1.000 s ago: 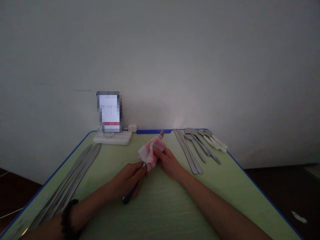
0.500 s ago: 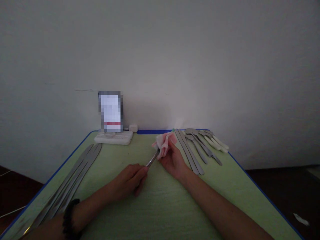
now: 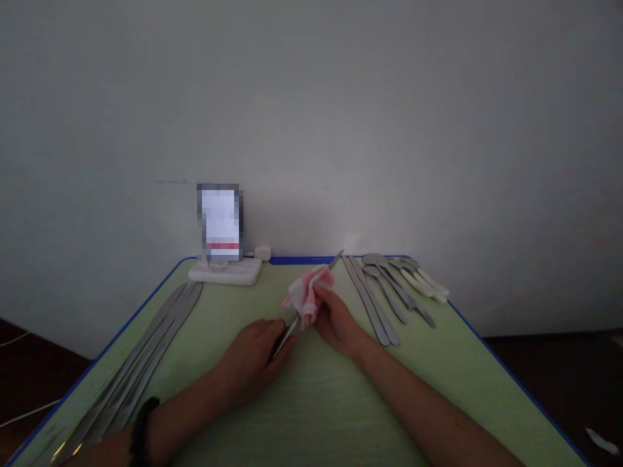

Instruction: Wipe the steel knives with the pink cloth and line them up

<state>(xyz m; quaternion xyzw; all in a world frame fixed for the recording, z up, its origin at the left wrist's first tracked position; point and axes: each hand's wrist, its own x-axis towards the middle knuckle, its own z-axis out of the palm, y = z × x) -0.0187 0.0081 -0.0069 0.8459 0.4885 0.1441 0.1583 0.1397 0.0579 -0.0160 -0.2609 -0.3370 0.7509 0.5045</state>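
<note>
My left hand (image 3: pixel 263 350) is closed round the handle of a shiny metal table knife (image 3: pixel 337 259), which points away and to the right. A pink and white cloth (image 3: pixel 307 295) is wrapped about the middle of the knife, and the blade's tip sticks out beyond it. Pinching the cloth from the right side is my right hand (image 3: pixel 335 321). Just right of that hand lie two long knives (image 3: pixel 372 298) side by side. More knives (image 3: pixel 146 350) lie in a fanned row on the left, partly behind my left forearm.
Spoons (image 3: pixel 384 285) and several white-handled pieces of cutlery (image 3: pixel 423 282) lie at the back right of the green table (image 3: pixel 292 415). At the back left, a phone with a blurred screen (image 3: pixel 221 220) stands on a white base (image 3: pixel 226 271), with a white plug (image 3: pixel 263 253) beside it. A wall rises behind.
The cloth and my right hand have slid down the knife toward my left hand, so the blade's tip now shows past the cloth. The view has shifted slightly.
</note>
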